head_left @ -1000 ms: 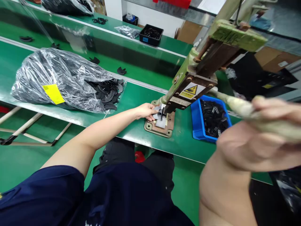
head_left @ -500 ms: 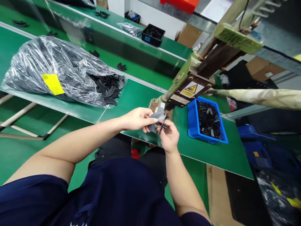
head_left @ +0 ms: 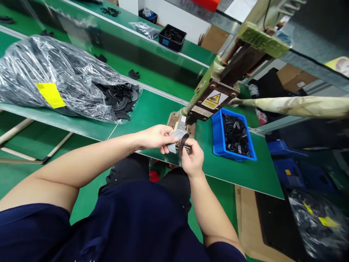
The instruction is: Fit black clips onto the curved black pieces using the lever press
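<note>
My left hand (head_left: 160,137) is closed on a grey curved plastic piece (head_left: 172,146), thumb on top. My right hand (head_left: 194,157) pinches a dark curved strip (head_left: 183,142), held upright against the grey piece's right side. Whether the two parts are joined I cannot tell, since fingers cover the contact. Both hands are at the bench's front edge, just before the base of a green hand press (head_left: 209,98) with a warning label. To the right of the press stands a blue bin (head_left: 217,136) holding many small black parts.
A large clear plastic bag (head_left: 68,72) spills black curved pieces (head_left: 120,96) on the left of the green bench (head_left: 152,105). Behind it runs a green conveyor with scattered black pieces (head_left: 134,74). The press's wrapped lever (head_left: 294,107) sticks out to the right. Farther back sits a black bin (head_left: 172,36).
The dark strip in my right hand has turned and now shows its broad face. The grey piece has tilted. The whole view has shifted slightly, so the bench appears farther left.
</note>
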Demonstrator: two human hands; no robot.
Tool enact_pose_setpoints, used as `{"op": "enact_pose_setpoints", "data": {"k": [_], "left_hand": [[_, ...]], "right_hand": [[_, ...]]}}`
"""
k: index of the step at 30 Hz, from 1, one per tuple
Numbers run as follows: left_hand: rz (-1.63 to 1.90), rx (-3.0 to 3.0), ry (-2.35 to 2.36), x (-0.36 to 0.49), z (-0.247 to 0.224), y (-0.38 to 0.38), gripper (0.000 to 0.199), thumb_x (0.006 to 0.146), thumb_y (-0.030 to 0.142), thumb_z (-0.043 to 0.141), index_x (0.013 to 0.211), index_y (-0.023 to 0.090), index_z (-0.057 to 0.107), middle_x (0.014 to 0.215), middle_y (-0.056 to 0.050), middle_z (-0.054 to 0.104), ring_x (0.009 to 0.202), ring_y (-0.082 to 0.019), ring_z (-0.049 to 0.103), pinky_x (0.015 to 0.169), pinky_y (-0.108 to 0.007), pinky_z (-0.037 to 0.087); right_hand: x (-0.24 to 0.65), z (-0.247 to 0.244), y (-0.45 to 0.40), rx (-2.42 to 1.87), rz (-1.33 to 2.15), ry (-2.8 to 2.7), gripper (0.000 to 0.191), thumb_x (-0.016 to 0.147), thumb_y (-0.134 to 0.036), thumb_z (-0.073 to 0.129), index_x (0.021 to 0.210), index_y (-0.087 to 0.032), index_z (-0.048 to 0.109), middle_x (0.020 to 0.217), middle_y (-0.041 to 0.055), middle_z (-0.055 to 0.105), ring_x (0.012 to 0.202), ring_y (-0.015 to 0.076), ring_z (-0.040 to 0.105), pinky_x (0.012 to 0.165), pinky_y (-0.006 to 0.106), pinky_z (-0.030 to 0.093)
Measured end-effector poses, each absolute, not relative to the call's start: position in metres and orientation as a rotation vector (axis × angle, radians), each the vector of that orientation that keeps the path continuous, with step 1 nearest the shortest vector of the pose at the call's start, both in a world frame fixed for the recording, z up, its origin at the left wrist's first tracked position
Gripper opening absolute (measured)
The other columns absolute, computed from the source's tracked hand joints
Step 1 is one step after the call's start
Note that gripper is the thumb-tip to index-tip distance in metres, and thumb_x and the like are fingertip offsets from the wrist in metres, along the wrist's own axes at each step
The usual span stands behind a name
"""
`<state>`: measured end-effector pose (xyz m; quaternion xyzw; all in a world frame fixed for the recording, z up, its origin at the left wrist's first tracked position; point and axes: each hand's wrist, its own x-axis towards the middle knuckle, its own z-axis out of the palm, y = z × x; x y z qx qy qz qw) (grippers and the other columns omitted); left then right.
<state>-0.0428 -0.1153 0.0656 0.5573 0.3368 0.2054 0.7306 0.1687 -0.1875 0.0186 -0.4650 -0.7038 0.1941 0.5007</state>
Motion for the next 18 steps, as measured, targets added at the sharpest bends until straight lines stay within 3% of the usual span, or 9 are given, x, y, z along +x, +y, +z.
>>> {"op": "enact_pose_setpoints", "data": {"k": [4,8,10,14,18], "left_hand": [[0.465,1.335,0.789,-0.048,0.056,-0.115,0.047,0.087,0.059,0.083,0.089,0.020,0.058,0.068,0.000,0.069,0.054,-0.016,0.067,0.055,-0.028,0.056],[0.849,1.655,1.007,-0.051,0.056,-0.125,0.033,0.091,0.049,0.080,0.098,0.021,0.062,0.086,-0.001,0.067,0.073,-0.015,0.064,0.069,-0.029,0.054],[0.929,1.883,1.025,-0.049,0.060,-0.133,0.027,0.093,0.046,0.077,0.091,0.021,0.065,0.090,-0.002,0.063,0.081,-0.016,0.061,0.076,-0.030,0.052],[0.770,2.035,0.944,-0.038,0.067,-0.139,0.039,0.100,0.043,0.064,0.069,0.020,0.057,0.077,-0.001,0.055,0.074,-0.016,0.053,0.070,-0.030,0.043],[0.689,1.860,0.950,-0.030,0.058,-0.130,0.045,0.097,0.049,0.066,0.065,0.020,0.053,0.073,0.000,0.051,0.066,-0.014,0.047,0.063,-0.029,0.037]], "right_hand": [[0.177,0.026,-0.190,-1.113,0.395,-1.824,0.013,0.097,-0.030,0.065,0.107,-0.024,0.070,0.104,0.0057,0.075,0.097,0.0181,0.070,0.092,0.037,0.058],[0.178,0.024,-0.190,-1.134,0.347,-1.892,0.011,0.099,-0.031,0.062,0.103,-0.023,0.068,0.100,0.0075,0.074,0.096,0.0204,0.069,0.090,0.040,0.057],[0.178,0.021,-0.189,-1.143,0.331,-1.912,0.012,0.099,-0.032,0.061,0.101,-0.023,0.068,0.098,0.0076,0.074,0.094,0.0205,0.068,0.087,0.040,0.057],[0.177,0.017,-0.188,-1.146,0.321,-1.935,0.012,0.099,-0.032,0.060,0.100,-0.023,0.068,0.095,0.0071,0.073,0.090,0.0195,0.067,0.082,0.038,0.056],[0.177,0.015,-0.192,-1.133,0.316,-1.904,0.011,0.100,-0.031,0.060,0.102,-0.023,0.068,0.095,0.0068,0.074,0.088,0.0184,0.068,0.081,0.037,0.057]]}}
